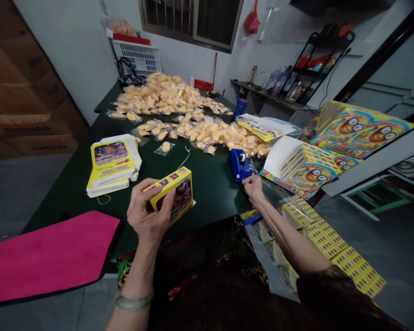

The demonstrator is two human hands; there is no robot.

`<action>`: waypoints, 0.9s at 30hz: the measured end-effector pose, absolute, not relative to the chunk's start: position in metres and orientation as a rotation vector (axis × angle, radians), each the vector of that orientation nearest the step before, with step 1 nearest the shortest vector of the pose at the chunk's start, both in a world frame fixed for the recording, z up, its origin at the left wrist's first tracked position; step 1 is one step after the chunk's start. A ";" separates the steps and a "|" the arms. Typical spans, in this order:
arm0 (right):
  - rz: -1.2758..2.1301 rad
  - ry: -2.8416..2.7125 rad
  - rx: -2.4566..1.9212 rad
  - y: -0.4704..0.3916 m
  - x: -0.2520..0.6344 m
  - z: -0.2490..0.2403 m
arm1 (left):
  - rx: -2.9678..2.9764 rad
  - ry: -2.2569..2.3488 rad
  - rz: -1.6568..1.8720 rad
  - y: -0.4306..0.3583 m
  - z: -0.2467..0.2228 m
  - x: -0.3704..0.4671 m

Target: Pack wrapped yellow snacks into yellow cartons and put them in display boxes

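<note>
Yellow box [181, 187] shows dark picture [182, 198], hands apart: left [149, 209] clamping it, right [254, 189] seemingly closed by dispenser [239, 165].

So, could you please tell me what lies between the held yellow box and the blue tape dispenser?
Just bare dark green tabletop lies between the yellow box in the left hand and the blue tape dispenser, as the head view shows.

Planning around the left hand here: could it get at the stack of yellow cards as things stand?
Probably yes for reach: the stack of yellow cards is close by, and nothing seems to block it. But the left hand grips a yellow box, so it likely isn't free to grasp.
</note>
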State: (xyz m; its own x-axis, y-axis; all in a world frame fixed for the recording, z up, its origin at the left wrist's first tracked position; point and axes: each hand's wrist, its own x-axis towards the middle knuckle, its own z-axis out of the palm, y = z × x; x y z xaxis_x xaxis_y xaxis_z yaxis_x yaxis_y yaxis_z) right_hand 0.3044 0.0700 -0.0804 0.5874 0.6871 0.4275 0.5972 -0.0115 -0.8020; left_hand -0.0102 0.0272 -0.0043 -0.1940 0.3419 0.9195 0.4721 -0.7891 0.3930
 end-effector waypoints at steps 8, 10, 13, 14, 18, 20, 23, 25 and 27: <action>0.075 -1.198 -1.655 0.017 0.267 -0.051 | -2.025 -1.022 -2.312 0.017 -0.007 -0.005; 0.177 -1.348 -1.542 -0.001 0.243 -0.029 | -2.006 -1.044 -2.296 0.014 -0.006 -0.004; 0.395 -1.454 -1.253 -0.022 0.199 0.011 | -1.996 -1.045 -2.263 0.009 -0.003 -0.001; 0.492 -1.434 -1.182 -0.026 0.185 0.023 | -1.999 -1.055 -2.252 0.008 -0.002 -0.001; 0.983 -1.300 -0.937 -0.030 0.148 0.050 | -2.007 -1.122 -2.243 0.005 -0.002 -0.001; 1.137 -1.233 -0.854 -0.027 0.141 0.051 | -2.006 -1.141 -2.253 0.005 -0.003 -0.001; 1.264 -1.205 -0.783 -0.021 0.137 0.046 | -2.021 -1.143 -2.252 0.006 -0.005 0.000; 1.313 -1.200 -0.758 -0.018 0.135 0.044 | -2.028 -1.145 -2.238 0.005 -0.005 0.000; 1.340 -1.176 -0.771 -0.015 0.132 0.044 | -2.028 -1.143 -2.213 0.004 -0.003 0.000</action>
State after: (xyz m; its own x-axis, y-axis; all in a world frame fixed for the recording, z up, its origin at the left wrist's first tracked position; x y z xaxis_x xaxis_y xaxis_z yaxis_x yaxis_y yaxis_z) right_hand 0.1317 -0.0147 0.0441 -0.1482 0.9704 0.1909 -0.3154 0.1366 -0.9391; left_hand 0.0003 0.0037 -0.0026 -0.2012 0.4970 0.8441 0.4003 -0.7447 0.5340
